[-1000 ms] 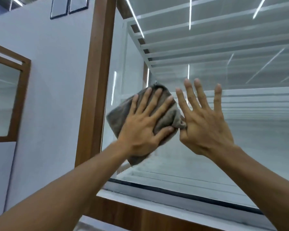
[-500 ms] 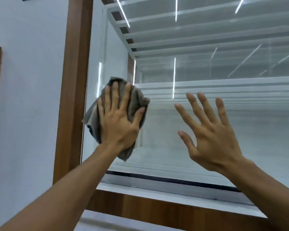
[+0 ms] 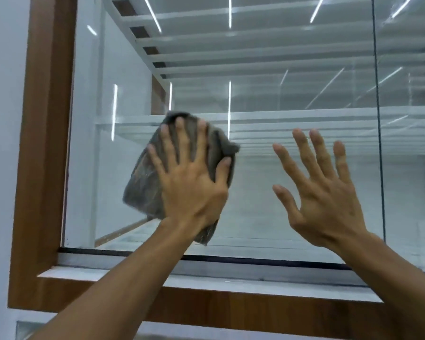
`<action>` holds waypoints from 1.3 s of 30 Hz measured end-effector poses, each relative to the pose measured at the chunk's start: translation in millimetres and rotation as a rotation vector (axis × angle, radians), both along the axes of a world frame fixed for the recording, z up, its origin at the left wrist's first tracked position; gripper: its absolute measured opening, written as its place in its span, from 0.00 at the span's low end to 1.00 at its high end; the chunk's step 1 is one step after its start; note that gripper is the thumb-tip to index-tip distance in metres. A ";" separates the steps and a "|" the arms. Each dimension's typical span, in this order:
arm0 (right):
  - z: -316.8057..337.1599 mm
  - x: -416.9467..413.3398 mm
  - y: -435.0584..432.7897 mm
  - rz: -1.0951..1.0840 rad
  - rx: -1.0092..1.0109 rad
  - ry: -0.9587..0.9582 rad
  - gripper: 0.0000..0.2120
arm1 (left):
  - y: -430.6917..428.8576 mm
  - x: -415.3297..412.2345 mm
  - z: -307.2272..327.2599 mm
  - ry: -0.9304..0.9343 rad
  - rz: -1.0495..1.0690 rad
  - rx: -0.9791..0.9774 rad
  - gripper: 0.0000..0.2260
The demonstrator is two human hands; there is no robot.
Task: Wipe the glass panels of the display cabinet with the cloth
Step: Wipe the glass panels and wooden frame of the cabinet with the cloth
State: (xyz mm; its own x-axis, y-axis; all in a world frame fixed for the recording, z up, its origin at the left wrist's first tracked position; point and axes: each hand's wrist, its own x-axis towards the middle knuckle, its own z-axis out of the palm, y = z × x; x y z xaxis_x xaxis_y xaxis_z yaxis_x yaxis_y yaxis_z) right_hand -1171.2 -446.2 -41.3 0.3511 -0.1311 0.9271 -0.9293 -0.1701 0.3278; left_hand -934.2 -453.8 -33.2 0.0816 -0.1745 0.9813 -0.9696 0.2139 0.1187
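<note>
The left hand (image 3: 189, 190) lies flat with its fingers spread, pressing a grey-brown cloth (image 3: 142, 187) against the glass panel (image 3: 292, 94) of the display cabinet. The cloth sits in the panel's lower left part, between the wooden frame (image 3: 44, 143) and the right hand (image 3: 322, 202). The right hand is empty, with its fingers straight and fanned close to the glass. Whether it touches the pane cannot be told.

Of the two hands, only the left does the wiping. To do it well, the palm should press evenly so the whole cloth bears on the glass, not only the fingertips. Overlapping passes should run from the frame towards the dark vertical seam (image 3: 378, 119), then down to the sill (image 3: 206, 273). The bunched edge below the wrist is best tucked in. The bare right hand would likely leave prints if it rests on the pane.
</note>
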 end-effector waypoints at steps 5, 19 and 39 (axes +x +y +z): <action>-2.9 -8.4 -3.0 0.079 -0.033 -0.018 0.33 | 0.0 -35.2 -14.6 -0.422 -0.064 -0.048 0.34; -11.1 -52.4 14.9 0.000 -0.032 -0.024 0.33 | -3.0 -49.7 -4.6 -0.554 -0.169 -0.102 0.34; -43.1 -104.8 16.9 0.140 -0.066 -0.213 0.31 | 3.7 -187.1 -24.5 -0.496 -0.155 -0.108 0.32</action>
State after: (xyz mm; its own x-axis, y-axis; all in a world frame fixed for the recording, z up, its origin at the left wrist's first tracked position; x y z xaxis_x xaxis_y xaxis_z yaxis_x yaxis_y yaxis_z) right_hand -1276.0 -429.3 -84.4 0.1575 -0.0318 0.9870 -0.9474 -0.2870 0.1420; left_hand -1121.2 -450.2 -57.7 -0.4153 -0.0434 0.9086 -0.8599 0.3445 -0.3766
